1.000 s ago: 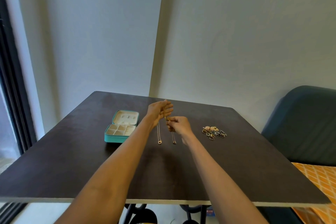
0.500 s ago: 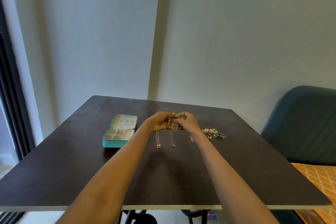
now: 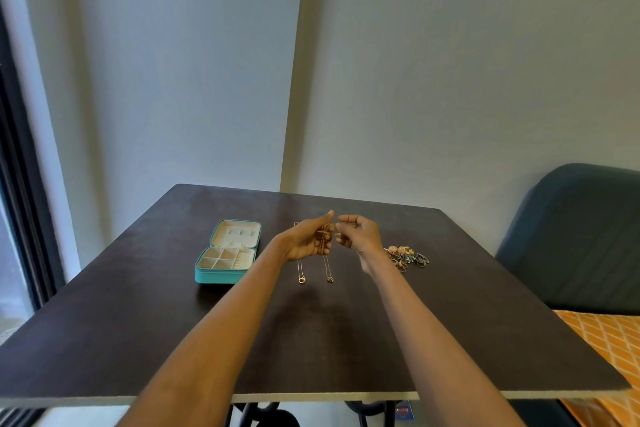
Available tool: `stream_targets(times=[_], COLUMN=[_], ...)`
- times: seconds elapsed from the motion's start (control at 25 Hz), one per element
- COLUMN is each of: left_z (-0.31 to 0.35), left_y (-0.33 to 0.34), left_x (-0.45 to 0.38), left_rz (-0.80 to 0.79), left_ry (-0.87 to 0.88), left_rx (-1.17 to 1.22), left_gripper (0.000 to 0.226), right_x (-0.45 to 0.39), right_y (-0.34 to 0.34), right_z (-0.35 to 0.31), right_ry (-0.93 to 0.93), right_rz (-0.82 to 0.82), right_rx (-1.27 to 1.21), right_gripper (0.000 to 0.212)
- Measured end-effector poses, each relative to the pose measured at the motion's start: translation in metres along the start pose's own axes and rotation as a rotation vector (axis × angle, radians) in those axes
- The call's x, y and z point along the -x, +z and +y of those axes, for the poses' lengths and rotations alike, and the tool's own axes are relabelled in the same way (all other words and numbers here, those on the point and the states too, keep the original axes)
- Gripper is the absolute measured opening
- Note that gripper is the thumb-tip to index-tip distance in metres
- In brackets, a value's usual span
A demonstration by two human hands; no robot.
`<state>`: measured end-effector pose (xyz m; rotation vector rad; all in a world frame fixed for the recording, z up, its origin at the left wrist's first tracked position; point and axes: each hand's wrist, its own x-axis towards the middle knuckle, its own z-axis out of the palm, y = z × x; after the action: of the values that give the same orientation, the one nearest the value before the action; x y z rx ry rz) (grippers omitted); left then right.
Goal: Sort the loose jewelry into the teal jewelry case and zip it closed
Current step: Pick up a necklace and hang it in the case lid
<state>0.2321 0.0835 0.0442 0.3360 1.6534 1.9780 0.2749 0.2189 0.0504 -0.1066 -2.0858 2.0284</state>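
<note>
While both forearms reach in from the bottom of the frame, the two hands meet just above the middle of the dark tabletop (image 3: 173, 322). The left hand (image 3: 306, 241) has its fingers curled around the gathered top of a thin gold chain, and the right hand (image 3: 360, 236) faces it with fingertips pinching at the same bunch of chain between them. From that bunch two strands of the necklace (image 3: 325, 253) hang or trail toward the viewer, each ending in a small pendant (image 3: 302, 279) lying on the tabletop just below the hands; whether this is one necklace or two cannot be told. The teal jewelry case (image 3: 227, 255) lies open at centre left of the frame, just left of the left wrist, its lid tipped back and its cream lining divided into small compartments; nothing can be made out inside them. A small heap of loose jewelry (image 3: 407, 256), rings and earrings in gold and blue tones, sits on the tabletop just right of the right wrist. At the right edge stands a dark blue chair (image 3: 581, 236), with orange patterned fabric (image 3: 609, 340) below it.
</note>
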Motion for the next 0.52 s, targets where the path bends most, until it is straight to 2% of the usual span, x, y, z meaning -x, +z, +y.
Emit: stream_targets(times=[0.12,0.24,0.4,0.52], left_z=[-0.003,-0.004,-0.002,-0.004], left_y=[0.004,0.006,0.004,0.004], left_x=[-0.002,-0.003,0.0,0.0], left_rz=[0.069,0.136,0.129,0.125], left_ry=[0.081,0.105,0.08,0.068], left_rx=[0.134,0.24,0.334,0.367], left_gripper=[0.03,0.028,0.029,0.017], right_x=[0.001,0.003,0.005,0.011], right_y=[0.007,0.011,0.007,0.006], right_z=[0.008,0.017,0.023,0.027], right_ry=[0.07,0.154,0.18,0.177], right_rz=[0.004,-0.041,-0.151,-0.197], right_rx=[-0.004,-0.023,-0.071,-0.217], right_gripper=[0.015,0.01,0.01,0.012])
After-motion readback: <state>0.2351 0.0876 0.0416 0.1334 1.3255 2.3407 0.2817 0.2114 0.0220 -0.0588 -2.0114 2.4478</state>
